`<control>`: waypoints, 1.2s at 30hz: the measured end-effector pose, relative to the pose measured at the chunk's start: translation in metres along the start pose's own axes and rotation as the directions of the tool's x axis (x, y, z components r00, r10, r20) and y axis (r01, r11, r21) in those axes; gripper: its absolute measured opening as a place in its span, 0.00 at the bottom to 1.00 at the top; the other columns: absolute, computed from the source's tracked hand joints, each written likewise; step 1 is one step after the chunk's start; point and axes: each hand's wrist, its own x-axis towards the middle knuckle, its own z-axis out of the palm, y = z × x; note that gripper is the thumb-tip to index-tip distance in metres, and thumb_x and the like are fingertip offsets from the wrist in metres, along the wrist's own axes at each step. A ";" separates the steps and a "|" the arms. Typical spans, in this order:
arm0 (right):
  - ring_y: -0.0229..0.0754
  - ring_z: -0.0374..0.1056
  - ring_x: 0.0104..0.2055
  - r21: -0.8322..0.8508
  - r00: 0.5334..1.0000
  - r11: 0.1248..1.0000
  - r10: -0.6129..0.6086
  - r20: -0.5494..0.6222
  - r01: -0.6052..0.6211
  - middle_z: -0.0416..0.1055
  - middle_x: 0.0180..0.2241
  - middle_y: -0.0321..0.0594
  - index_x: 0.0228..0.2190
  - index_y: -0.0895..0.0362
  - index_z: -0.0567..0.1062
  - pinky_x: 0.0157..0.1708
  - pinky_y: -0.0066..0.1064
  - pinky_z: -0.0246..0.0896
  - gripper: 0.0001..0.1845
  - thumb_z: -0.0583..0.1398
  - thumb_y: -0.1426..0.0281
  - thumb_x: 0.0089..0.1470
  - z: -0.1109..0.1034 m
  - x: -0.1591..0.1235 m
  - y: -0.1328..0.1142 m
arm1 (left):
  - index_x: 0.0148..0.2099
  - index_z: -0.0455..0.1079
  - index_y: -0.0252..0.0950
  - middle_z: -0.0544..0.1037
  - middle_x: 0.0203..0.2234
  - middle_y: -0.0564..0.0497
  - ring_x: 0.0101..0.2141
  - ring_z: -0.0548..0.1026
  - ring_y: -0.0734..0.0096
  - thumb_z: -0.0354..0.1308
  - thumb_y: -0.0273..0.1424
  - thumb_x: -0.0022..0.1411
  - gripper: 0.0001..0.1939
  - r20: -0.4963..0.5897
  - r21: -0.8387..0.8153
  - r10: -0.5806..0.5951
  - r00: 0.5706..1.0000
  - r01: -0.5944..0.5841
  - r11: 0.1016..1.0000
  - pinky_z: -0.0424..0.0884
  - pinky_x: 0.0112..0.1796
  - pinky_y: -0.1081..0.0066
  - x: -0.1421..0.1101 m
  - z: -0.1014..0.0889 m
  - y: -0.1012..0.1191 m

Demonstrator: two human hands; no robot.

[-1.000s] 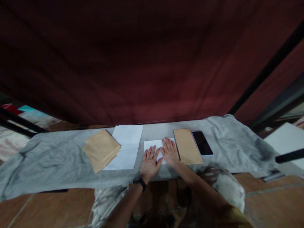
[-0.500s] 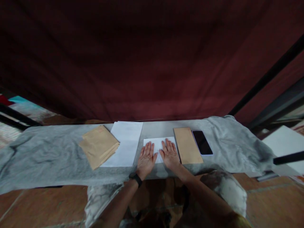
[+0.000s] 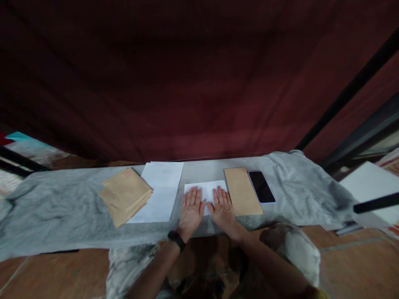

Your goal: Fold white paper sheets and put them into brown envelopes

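A small white folded paper (image 3: 205, 187) lies on the grey cloth, partly covered by both palms. My left hand (image 3: 191, 209) rests flat on its left part, fingers stretched forward. On the right part, my right hand (image 3: 222, 209) also lies flat, fingers a little apart. Just right of the paper is a brown envelope (image 3: 243, 192). A stack of white sheets (image 3: 162, 191) sits to the left, and several brown envelopes (image 3: 126, 197) are piled partly over its edge.
The grey cloth (image 3: 62, 207) covers a long, narrow surface. A phone (image 3: 262, 187) with a dark screen lies right of the single envelope. A dark red curtain (image 3: 199, 104) hangs behind. My knees are close to the near edge, above a tiled floor (image 3: 349, 257).
My right hand has slid slightly back toward me over the paper, baring more of its far edge. My left hand stays nearly in place. The whole view has shifted a little.
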 end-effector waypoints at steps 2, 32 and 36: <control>0.55 0.51 0.69 0.005 1.000 1.000 0.000 -0.003 0.000 0.52 0.68 0.55 0.65 0.65 0.60 0.66 0.48 0.46 0.32 0.51 0.61 0.66 -0.001 -0.001 -0.001 | 0.71 0.53 0.39 0.59 0.68 0.46 0.68 0.54 0.60 0.40 0.38 0.73 0.27 0.042 -0.018 0.091 0.995 -0.090 0.996 0.52 0.65 0.50 -0.006 0.000 0.006; 0.46 0.62 0.64 0.296 0.962 0.939 -0.226 0.155 0.173 0.66 0.62 0.48 0.59 0.58 0.70 0.62 0.43 0.61 0.23 0.48 0.67 0.68 -0.043 -0.021 0.018 | 0.70 0.55 0.33 0.59 0.67 0.40 0.68 0.54 0.56 0.41 0.43 0.73 0.30 0.017 -0.053 -0.009 1.000 0.010 0.999 0.50 0.65 0.49 -0.019 -0.006 -0.012; 0.48 0.58 0.66 0.329 0.977 0.925 -0.212 0.037 0.189 0.63 0.63 0.51 0.63 0.60 0.64 0.63 0.49 0.61 0.26 0.47 0.70 0.67 -0.015 0.010 0.012 | 0.70 0.54 0.33 0.58 0.68 0.41 0.68 0.53 0.58 0.41 0.36 0.72 0.28 0.030 -0.125 0.073 0.997 -0.069 0.990 0.51 0.66 0.51 0.002 0.001 0.010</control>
